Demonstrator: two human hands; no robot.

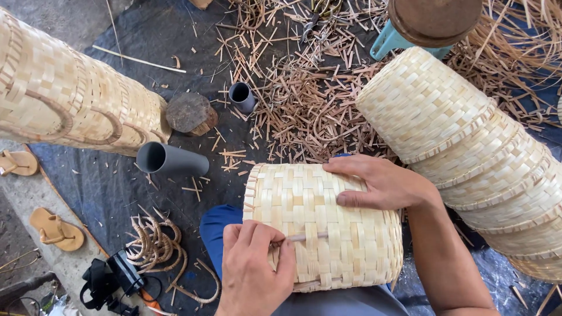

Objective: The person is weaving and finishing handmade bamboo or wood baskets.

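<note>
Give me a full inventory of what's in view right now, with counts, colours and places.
Woven basket: one, pale straw, on the lap, lying on its side.
Thin strip: one, pale, poking from the basket's weave.
Nested basket stack: one, pale, right.
Handled basket stack: one, pale, upper left.
Grey pipe pieces: two, long one left of centre, short one above it.
Wood block: one, brown, between them.
Curved cane handles: a pile, tan, lower left.
Sandals: two, tan, left edge.
Scraps: many, tan, on dark tarp.
Left hand: pinching the strip.
Right hand: flat on the basket.
</note>
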